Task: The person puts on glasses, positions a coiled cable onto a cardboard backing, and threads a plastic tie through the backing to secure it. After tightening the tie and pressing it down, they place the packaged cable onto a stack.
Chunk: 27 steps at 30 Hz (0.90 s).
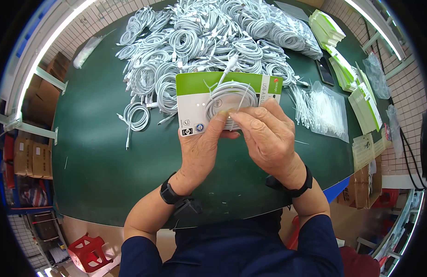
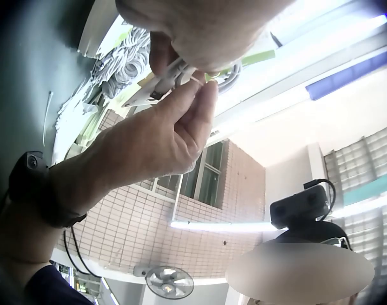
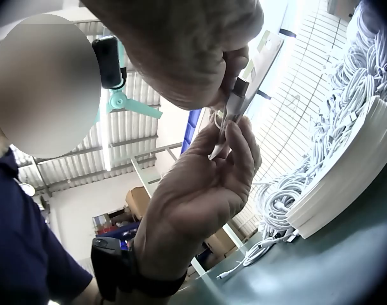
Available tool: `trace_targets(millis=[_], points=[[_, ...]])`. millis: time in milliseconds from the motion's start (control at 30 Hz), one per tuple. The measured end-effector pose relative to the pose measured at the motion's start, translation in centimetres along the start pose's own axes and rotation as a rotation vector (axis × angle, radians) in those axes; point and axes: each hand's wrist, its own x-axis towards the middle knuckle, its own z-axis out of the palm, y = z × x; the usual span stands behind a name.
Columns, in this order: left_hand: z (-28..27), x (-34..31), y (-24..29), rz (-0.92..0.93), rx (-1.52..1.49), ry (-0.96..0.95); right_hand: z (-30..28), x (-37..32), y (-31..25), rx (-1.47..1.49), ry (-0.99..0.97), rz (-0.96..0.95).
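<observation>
In the head view my left hand (image 1: 197, 148) grips a green-and-white packaging card (image 1: 189, 102) by its lower edge, thumb on the front. Against the card's face lies a coiled white USB cable (image 1: 213, 99), one plug end sticking up past the top edge. My right hand (image 1: 270, 138) pinches with thumb and forefinger at the coil's lower part, beside the left thumb. A thin white cable tie (image 1: 244, 98) crosses the coil above those fingertips. Both hands meet at the card in the wrist views, where the right hand (image 2: 149, 143) and left hand (image 3: 196, 200) partly hide it.
A large heap of coiled white cables (image 1: 183, 44) covers the back of the green table (image 1: 102, 175). One separate coil (image 1: 136, 117) lies at its left. To the right are a bag of white cable ties (image 1: 328, 111), a phone (image 1: 324, 71) and stacks of cards (image 1: 363, 108).
</observation>
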Motion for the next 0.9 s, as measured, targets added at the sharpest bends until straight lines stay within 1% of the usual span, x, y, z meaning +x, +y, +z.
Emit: trace_targets(millis=[200,600,700,800,900], points=[[-0.3,0.1,-0.4,-0.016,0.022,-0.006,0.2,-0.5,0.3,-0.019,0.023,-0.034],[-0.2,0.1,-0.8,-0.031,0.033,0.005,0.7,-0.7,0.6,0.020,0.033,-0.014],[-0.3,0.1,-0.7,-0.016,0.020,0.005,0.1,-0.7,0.8,-0.017,-0.013,-0.077],[-0.1,0.0,-0.4,-0.001,0.007,0.020,-0.4,-1.0,0.4,0.009,-0.016,-0.103],[0.1,-0.1,-0.1,0.010,-0.020,0.028,-0.7,-0.9,0.4,0.005,0.010,-0.197]])
